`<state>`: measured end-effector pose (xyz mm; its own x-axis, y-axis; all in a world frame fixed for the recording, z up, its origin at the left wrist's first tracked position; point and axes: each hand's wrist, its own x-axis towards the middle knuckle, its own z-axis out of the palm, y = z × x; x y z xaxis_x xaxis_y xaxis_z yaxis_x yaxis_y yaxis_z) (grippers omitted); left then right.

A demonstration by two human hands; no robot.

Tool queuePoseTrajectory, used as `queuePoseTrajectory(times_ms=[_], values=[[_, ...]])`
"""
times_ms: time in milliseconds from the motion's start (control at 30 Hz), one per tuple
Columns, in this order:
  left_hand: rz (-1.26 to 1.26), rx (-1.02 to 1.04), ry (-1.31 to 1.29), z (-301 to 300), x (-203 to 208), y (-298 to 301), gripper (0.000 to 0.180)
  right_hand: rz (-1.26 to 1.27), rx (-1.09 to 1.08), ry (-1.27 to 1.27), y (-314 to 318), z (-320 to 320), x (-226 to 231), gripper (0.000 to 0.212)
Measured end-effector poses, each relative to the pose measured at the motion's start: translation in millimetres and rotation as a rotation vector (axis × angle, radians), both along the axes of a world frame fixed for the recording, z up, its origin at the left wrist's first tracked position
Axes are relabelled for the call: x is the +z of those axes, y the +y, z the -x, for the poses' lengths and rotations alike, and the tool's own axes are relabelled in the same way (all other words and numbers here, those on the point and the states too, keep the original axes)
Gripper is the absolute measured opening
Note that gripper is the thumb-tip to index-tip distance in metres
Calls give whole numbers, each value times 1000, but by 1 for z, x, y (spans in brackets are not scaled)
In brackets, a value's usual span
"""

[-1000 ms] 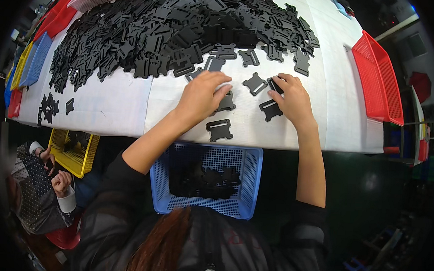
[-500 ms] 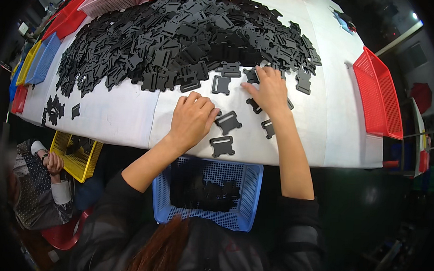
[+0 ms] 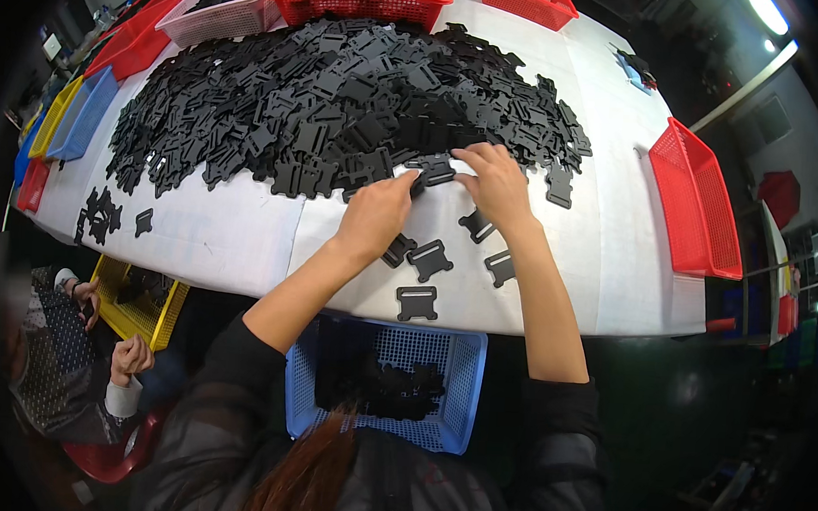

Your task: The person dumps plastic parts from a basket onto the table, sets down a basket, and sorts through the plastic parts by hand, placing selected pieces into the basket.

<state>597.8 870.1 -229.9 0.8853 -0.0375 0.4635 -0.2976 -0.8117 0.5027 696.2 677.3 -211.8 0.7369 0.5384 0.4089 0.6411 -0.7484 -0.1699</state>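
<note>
Black plastic buckle pieces, flat and slotted with small lugs, lie in a big pile point(image 3: 325, 94) across the white table point(image 3: 557, 263). At the pile's near edge, my right hand point(image 3: 499, 188) pinches one buckle piece point(image 3: 435, 169) by its right end between thumb and forefinger. My left hand point(image 3: 376, 215) is closed at the left of it, its fingertips on a dark buckle piece point(image 3: 418, 185) mostly covered by the fingers. Below my hands lie several loose pieces, among them one buckle piece point(image 3: 429, 260) near my left wrist and another point(image 3: 499, 268) beside my right forearm.
A blue basket point(image 3: 462, 388) holding black pieces stands below the table edge. Red baskets point(image 3: 699, 201) line the right and far sides. At the left, a person point(image 3: 62, 348) sits by a yellow basket point(image 3: 167, 321); a blue basket point(image 3: 85, 118) stands on the table's left end.
My left hand has moved up and right to the pile's edge, and my hands are closer together. A buckle piece is now between them. The seated person's hands have moved apart.
</note>
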Motion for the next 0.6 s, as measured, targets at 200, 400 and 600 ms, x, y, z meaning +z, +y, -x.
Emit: queuePoseTrajectory(times_ms=[200, 400, 600], values=[[316, 71, 66, -1, 6, 9, 25, 184, 183, -58, 7, 1, -25, 35], [-125, -90, -195, 29, 2, 11, 28, 175, 285, -20, -2, 15, -15, 37], [-96, -120, -65, 77, -5, 23, 28, 224, 102, 99, 11, 25, 12, 27]])
